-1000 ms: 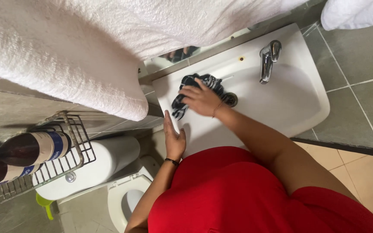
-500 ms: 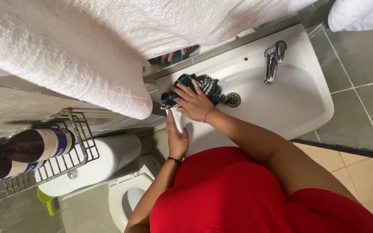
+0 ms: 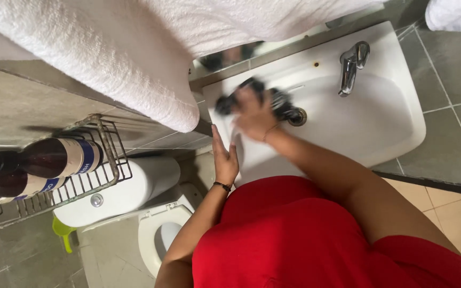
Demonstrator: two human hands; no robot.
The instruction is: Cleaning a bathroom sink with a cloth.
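The left hand (image 3: pixel 224 160) is laid flat and open on the near left rim of the white sink (image 3: pixel 401 128), bracing. Farther in, a dark cloth (image 3: pixel 281 101) is pressed by the right hand (image 3: pixel 254 114) beside the drain (image 3: pixel 296 116); firm, overlapping strokes are best kept there.

place: bathroom | signs: white sink (image 3: pixel 396 128), tap (image 3: pixel 352 66), toilet (image 3: pixel 158 234), towel (image 3: pixel 134 64), tiled floor (image 3: pixel 454 69)

A white sink (image 3: pixel 401 122) holds a dark cloth (image 3: pixel 281 98).
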